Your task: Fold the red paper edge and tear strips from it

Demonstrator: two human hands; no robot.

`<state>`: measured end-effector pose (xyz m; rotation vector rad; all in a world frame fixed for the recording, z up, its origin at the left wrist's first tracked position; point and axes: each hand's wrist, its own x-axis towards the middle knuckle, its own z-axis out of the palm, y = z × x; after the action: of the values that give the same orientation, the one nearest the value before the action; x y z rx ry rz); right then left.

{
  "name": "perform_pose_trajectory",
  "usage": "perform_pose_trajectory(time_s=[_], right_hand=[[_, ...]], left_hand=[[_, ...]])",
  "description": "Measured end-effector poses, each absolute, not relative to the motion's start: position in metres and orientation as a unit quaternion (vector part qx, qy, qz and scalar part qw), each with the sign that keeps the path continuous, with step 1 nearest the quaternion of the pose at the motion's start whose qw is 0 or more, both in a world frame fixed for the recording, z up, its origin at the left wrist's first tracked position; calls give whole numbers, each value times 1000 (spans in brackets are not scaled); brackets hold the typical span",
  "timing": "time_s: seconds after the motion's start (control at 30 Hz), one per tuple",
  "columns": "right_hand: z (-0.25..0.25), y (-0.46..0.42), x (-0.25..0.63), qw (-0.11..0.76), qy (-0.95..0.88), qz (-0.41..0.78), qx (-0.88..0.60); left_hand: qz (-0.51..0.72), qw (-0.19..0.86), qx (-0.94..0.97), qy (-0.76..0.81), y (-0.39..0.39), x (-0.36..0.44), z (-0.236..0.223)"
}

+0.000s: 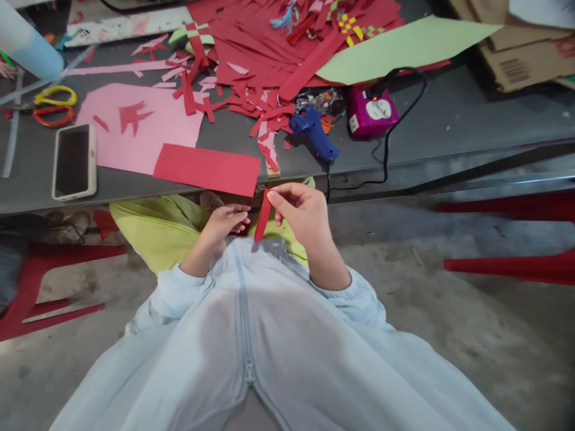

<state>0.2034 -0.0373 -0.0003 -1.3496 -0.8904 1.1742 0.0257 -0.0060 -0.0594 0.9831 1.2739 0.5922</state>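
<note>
Between the thumb and fingers of my right hand [302, 212] is the upper end of a narrow red paper strip [263, 220], which hangs down in front of my jacket. My left hand [227, 222] is just left of the strip, apart from it, with its fingers stretched out and nothing seen in them. Beyond both hands, a red paper rectangle [209, 169] lies at the table edge, partly over a pink paper sheet [148, 120]. A blue glue gun [317, 133] rests on the table past my right hand.
Scissors [54, 106] and a phone [75, 161] lie at the left. Red paper scraps [265, 108] cover the middle. A purple power adapter [371, 111] with a black cable stands right of the glue gun. Cardboard [521, 54] is at the far right; red chairs [507, 269] flank me.
</note>
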Motion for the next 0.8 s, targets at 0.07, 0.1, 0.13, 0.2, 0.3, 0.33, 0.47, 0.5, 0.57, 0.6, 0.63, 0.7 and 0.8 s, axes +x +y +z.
perform_pose_trajectory(time_s=[0.07, 0.1, 0.13, 0.2, 0.3, 0.33, 0.47, 0.5, 0.57, 0.6, 0.63, 0.7, 0.8], right_hand=[[-2, -36, 202, 538, -373, 505, -562], [-3, -36, 201, 537, -372, 510, -559], [-4, -36, 199, 537, -372, 515, -555], [-4, -35, 196, 538, -370, 524, -547], [-2, -33, 190, 539, -365, 537, -537], [-1, -33, 188, 540, -363, 539, -535], [2, -30, 183, 541, -359, 537, -538], [2, -29, 183, 543, -357, 535, -540], [1, -28, 182, 548, -355, 532, -539], [0, -28, 182, 551, -354, 531, -538], [-1, -27, 182, 554, -353, 530, -536], [-2, -27, 183, 556, -354, 529, -534], [-1, -27, 183, 558, -353, 529, -533]], left_hand=[[250, 671, 457, 528, -11, 24, -51], [249, 676, 469, 512, -14, 23, -45], [249, 678, 480, 498, -16, 22, -40], [248, 680, 502, 474, -21, 21, -28], [242, 673, 527, 459, -27, 19, -12], [238, 668, 532, 462, -29, 18, -8], [224, 648, 541, 486, -34, 14, 3], [220, 645, 544, 490, -35, 13, 4], [210, 640, 550, 494, -36, 11, 7], [205, 638, 553, 495, -37, 10, 8], [199, 637, 557, 494, -37, 9, 8], [191, 634, 565, 492, -37, 7, 9], [186, 630, 573, 490, -39, 4, 9]])
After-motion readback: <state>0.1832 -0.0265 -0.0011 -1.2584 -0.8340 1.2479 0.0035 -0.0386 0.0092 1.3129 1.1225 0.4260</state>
